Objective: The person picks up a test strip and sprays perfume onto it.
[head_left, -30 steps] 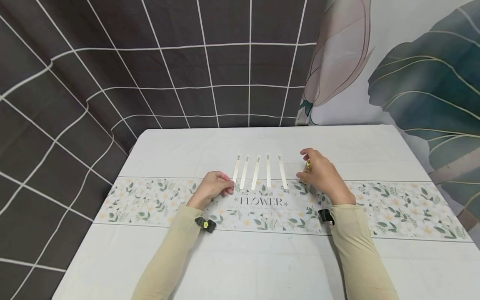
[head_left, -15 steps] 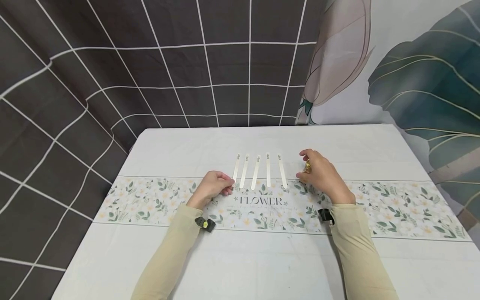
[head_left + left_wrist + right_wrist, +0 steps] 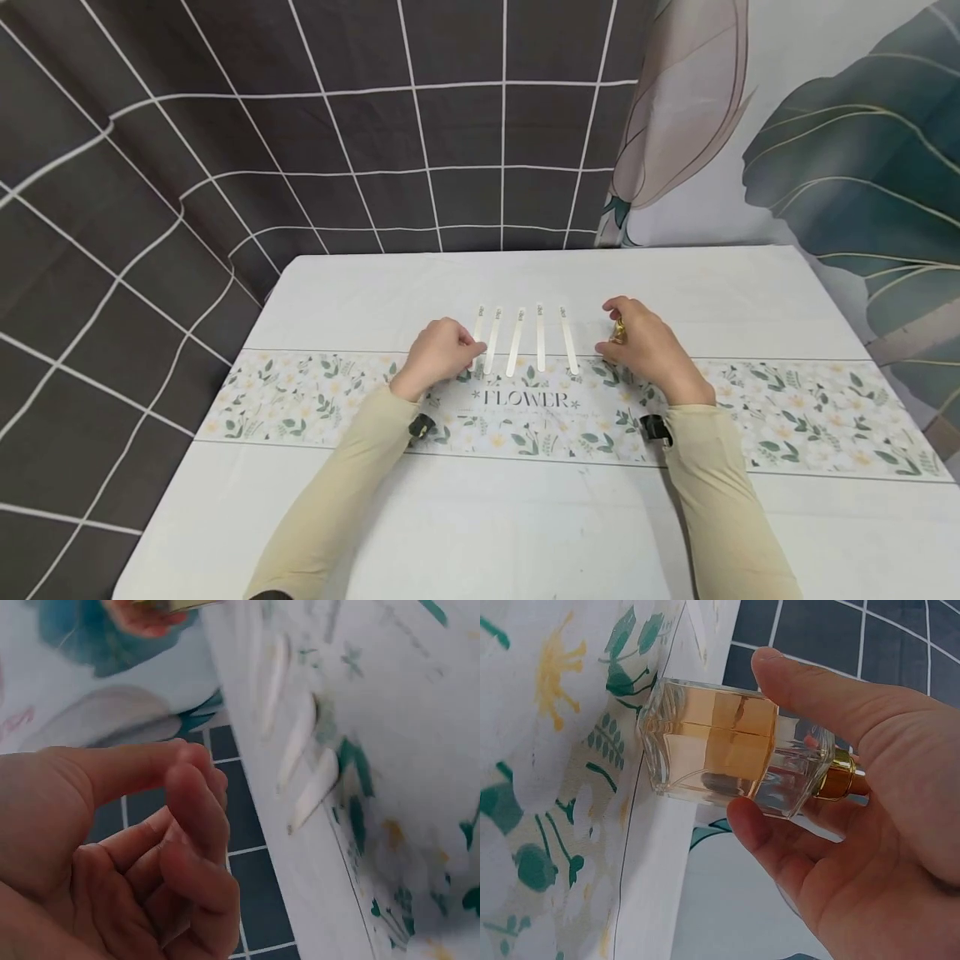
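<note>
Right hand (image 3: 651, 343) is clamped on the glass bottle (image 3: 712, 742): amber liquid inside, thumb and fingers round its sides, gold neck (image 3: 834, 776) toward the palm. Bottle sits right of the strip row; can't tell if its base touches the table (image 3: 525, 517). Left hand (image 3: 441, 350) is at the row's left end, fingers curled, thumb and index tips together, bare, partly covering the leftmost strip (image 3: 480, 323). Five white strips (image 3: 515, 343) lie side by side, apart, lower ends by the floral band (image 3: 825, 417).
</note>
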A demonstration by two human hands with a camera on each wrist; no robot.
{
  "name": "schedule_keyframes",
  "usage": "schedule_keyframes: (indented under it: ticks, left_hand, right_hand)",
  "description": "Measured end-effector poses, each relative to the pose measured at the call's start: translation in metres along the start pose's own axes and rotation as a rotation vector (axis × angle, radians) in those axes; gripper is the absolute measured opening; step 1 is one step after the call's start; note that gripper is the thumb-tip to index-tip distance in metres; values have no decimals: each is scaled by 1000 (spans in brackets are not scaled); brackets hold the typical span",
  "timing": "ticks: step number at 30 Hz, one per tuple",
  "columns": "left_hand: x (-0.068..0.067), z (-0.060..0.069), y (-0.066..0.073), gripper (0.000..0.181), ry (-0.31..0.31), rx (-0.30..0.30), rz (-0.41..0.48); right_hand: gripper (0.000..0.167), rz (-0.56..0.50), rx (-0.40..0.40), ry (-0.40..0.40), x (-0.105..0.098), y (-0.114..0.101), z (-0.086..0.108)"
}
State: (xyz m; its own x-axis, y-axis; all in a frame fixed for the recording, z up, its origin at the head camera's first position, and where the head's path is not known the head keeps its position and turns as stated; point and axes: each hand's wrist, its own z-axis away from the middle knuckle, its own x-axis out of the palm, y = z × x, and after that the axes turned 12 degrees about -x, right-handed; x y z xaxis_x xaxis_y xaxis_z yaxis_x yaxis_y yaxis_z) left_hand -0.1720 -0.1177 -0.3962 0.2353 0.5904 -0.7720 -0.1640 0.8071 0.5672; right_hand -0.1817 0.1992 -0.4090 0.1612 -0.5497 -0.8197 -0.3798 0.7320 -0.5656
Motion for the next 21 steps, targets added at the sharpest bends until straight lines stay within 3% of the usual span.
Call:
schedule_keyframes:
  ticks: [3, 7, 16, 21]
  left_hand:
    - [7, -2, 6, 34, 8, 2, -118]
    - [17, -4, 10, 35, -23, -12, -206]
    - [29, -8, 15, 21, -40, 6, -286]
    - [32, -10, 16, 17, -52, -7, -277]
  right_hand:
    - [64, -7, 3, -6, 0, 1, 0]
    - [69, -12, 16, -6, 1, 1, 0]
    - [75, -6, 21, -5, 2, 0, -1]
    - [73, -9, 20, -1, 1, 0, -1]
